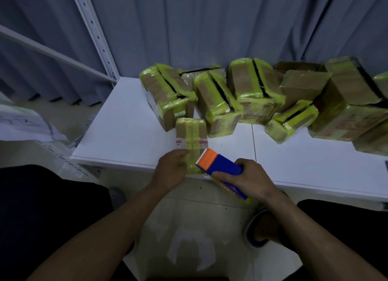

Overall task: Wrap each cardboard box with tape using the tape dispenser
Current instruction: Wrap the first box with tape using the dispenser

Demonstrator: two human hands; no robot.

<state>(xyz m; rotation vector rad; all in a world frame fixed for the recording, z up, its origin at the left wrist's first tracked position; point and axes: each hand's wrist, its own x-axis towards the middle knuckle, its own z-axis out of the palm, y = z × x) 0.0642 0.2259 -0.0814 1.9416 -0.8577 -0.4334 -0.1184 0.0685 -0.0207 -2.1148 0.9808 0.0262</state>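
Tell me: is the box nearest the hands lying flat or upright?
Lying flat: the box rests lengthwise on the table, taped face up.

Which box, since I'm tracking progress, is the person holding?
The small flat box nearest the person, apart from the pile behind. The left hand holds its side; the right hand grips the tape dispenser at its near end.
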